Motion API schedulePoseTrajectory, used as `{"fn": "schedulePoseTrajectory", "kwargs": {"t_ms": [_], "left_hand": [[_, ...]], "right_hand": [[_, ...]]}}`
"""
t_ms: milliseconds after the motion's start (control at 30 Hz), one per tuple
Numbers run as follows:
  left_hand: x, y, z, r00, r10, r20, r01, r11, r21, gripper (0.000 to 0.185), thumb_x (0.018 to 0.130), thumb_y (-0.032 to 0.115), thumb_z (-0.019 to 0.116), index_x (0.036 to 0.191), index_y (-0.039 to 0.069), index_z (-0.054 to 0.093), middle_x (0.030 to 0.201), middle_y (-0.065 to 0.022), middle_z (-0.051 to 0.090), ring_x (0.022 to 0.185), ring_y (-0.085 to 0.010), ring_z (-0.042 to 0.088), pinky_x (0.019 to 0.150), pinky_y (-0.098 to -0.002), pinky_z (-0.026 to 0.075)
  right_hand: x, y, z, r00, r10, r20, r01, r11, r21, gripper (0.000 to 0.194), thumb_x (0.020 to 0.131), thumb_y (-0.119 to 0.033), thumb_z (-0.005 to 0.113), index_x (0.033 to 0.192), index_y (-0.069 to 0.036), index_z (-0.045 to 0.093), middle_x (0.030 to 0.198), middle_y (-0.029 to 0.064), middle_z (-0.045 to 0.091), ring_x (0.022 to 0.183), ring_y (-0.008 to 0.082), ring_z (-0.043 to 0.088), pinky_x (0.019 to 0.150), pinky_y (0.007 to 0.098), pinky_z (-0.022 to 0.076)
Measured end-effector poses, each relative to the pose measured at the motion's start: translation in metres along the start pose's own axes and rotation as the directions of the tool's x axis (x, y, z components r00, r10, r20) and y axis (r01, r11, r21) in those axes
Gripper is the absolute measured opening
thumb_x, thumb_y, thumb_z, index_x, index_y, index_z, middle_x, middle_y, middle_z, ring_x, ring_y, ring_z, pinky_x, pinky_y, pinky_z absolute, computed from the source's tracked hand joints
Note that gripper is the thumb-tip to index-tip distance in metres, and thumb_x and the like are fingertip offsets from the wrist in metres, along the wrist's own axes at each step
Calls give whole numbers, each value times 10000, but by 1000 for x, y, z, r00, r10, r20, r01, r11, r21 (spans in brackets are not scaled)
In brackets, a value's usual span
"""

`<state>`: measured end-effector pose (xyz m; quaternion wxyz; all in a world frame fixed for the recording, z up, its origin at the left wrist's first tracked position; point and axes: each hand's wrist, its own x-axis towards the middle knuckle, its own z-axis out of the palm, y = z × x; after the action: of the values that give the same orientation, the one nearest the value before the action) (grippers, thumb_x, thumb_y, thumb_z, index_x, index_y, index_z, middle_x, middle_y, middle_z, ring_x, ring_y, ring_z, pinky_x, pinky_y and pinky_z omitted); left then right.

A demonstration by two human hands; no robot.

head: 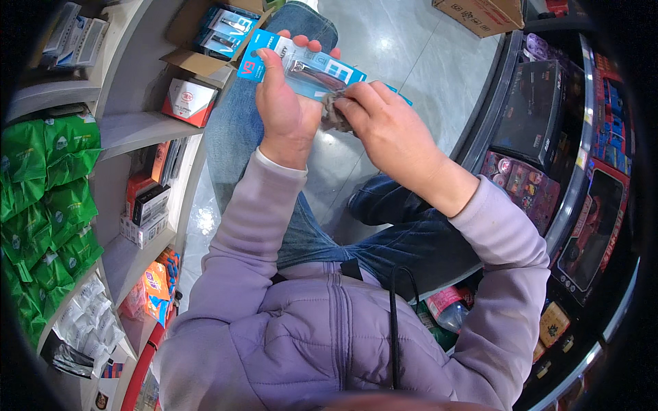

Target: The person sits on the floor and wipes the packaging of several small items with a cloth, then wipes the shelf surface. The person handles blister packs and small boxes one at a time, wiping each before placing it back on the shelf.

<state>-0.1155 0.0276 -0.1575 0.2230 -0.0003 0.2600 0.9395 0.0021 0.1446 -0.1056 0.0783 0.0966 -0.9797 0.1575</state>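
Observation:
My left hand (pixel 286 105) holds a blue carded blister pack (pixel 353 73) with a metal nail clipper visible under its clear plastic. The thumb lies over the card's left end, and the fingertips show along its far edge. Pinched in the fingers of my right hand (pixel 398 136) is a crumpled greyish cloth (pixel 335 114), held at the pack's lower right edge. Another blue card corner (pixel 402 95) sticks out beyond my right hand; how it joins the pack is hidden. Left of the pack, similar clipper packs (pixel 226 32) stand in an open cardboard box (pixel 193 62).
On the left shelf unit (pixel 134 128) are a red-and-white box (pixel 189 103), smaller boxes (pixel 149 208) and green packets (pixel 67 200). Boxed toys (pixel 529 110) fill the right shelving. A carton (pixel 480 15) is at the top right. Bottles (pixel 447 308) lie by my right elbow.

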Motion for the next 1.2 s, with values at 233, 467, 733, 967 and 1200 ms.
{"fn": "schedulePoseTrajectory", "kwargs": {"t_ms": [233,467,733,967,1200], "left_hand": [[3,24,3,995,47,90,-44,999,-26,536,1027,550,400,1298,92,465,1155,-81,599,1099,-243,589,1101,-630,392],[17,24,-15,960,-206,-188,203,978,-36,383,1082,380,405,1264,58,503,1171,-102,580,1106,-246,584,1025,-600,464],[102,87,-66,857,-233,-460,280,959,35,414,1075,341,441,1300,11,552,1299,-178,600,1232,-345,558,1125,-554,369],[159,111,-62,706,193,-681,186,878,442,374,1043,291,475,1307,27,496,1336,-144,529,1207,-287,546,1054,-555,399],[137,17,-45,894,-80,-441,300,838,455,249,974,248,596,1150,73,575,1178,-66,601,1072,-200,572,997,-437,409]], "right_hand": [[-27,39,6,755,329,567,-271,944,-186,202,796,-4,616,963,-28,728,1041,150,640,1010,336,633,880,396,533],[-20,55,-26,868,335,367,-336,940,-64,141,789,-7,658,917,-36,711,1009,158,644,970,369,655,846,445,543],[-6,63,-39,901,220,373,-253,967,40,270,780,37,632,1024,-33,724,1003,135,651,953,344,660,851,425,539],[-8,72,-40,933,111,342,-161,979,123,269,779,33,627,1025,-31,715,1000,125,650,926,352,663,827,430,547],[-4,102,-58,935,210,285,-238,969,64,276,808,39,564,1028,-51,703,1002,146,646,954,382,648,833,467,526]]}}
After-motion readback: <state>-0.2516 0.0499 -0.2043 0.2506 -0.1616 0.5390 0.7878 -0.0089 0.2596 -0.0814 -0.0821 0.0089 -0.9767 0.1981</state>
